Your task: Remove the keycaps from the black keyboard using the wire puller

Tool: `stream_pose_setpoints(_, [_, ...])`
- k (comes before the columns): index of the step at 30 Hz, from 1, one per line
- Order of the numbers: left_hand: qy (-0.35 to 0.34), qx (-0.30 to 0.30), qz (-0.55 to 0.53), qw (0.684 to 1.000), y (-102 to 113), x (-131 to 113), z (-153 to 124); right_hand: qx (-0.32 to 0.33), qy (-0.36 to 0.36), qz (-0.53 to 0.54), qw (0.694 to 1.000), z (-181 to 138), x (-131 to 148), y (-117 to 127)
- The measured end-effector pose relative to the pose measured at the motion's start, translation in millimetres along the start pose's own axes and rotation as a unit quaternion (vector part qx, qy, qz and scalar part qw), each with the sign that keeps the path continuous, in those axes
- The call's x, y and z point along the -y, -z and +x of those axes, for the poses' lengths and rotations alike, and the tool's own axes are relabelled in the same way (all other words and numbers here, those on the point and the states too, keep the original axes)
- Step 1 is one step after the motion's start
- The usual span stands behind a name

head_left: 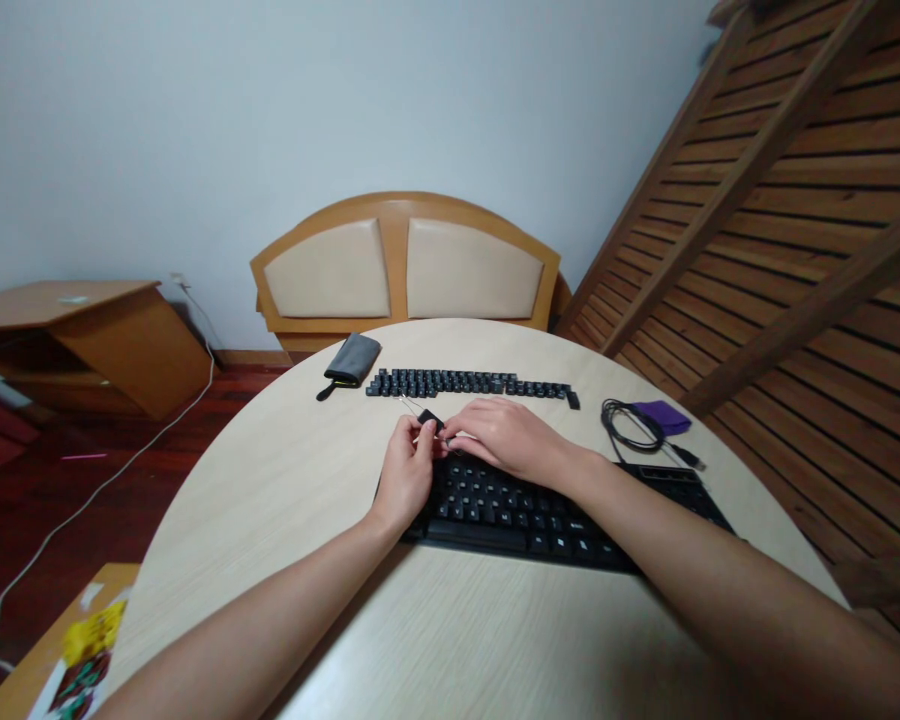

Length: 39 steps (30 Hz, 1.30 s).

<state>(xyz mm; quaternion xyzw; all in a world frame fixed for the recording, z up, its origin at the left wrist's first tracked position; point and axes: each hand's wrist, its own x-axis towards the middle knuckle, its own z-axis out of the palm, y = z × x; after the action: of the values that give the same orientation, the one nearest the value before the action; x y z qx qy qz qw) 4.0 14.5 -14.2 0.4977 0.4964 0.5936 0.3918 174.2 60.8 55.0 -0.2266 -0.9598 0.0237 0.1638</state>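
Note:
Over the top left of a black keyboard point(487, 535), my two hands meet around a small black keycap point(430, 419). My left hand point(409, 470) pinches it between thumb and fingers. A thin metal wire point(410, 404) sticks out beyond it, toward the far side of the table. The fingers of my right hand point(506, 437) close on the keycap's right side; their tips are partly hidden. Several keys still show on the keyboard beneath my hands. Behind them, loose black keycaps point(450, 382) lie in neat rows.
All this stands on a round pale table point(270, 520). A grey pouch point(354, 357) lies at the far left. To the right are a coiled black cable point(634, 428) with a USB plug and a folded purple cloth point(664, 416). A wooden headboard point(395, 265) stands behind.

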Motion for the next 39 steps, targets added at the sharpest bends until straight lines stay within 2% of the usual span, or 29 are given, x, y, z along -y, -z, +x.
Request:
stream_pose_setpoints(3, [0.014,-0.001,-0.035,0.999,-1.5,0.3,0.1,-0.013,-0.050,0.031,0.998,8.4,-11.5,7.2])
stream_pose_setpoints(6, [0.022,0.006,-0.056,0.998,-3.1,0.6,0.5,-0.057,-0.111,0.050,0.991,24.9,-33.2,8.3])
stream_pose_setpoints(12, [0.028,0.017,-0.046,0.998,-3.0,1.2,1.1,-0.108,-0.152,0.052,0.981,60.3,-66.6,-21.9])
stream_pose_setpoints(17, [0.030,0.018,-0.045,0.998,-3.5,2.4,1.4,-0.138,-0.175,0.039,0.974,56.3,-68.0,-59.5])
stream_pose_setpoints(21, [0.029,0.017,-0.058,0.998,-5.2,3.1,1.6,-0.135,-0.190,0.023,0.972,49.5,-69.6,-77.0])
stream_pose_setpoints(28, [0.030,0.016,-0.062,0.998,-5.5,1.5,0.8,-0.126,-0.231,-0.014,0.965,56.0,-70.9,-84.4])
stream_pose_setpoints(39, [0.030,0.015,-0.057,0.998,-5.2,0.1,1.3,-0.108,-0.226,-0.039,0.967,59.1,-69.9,-84.8])
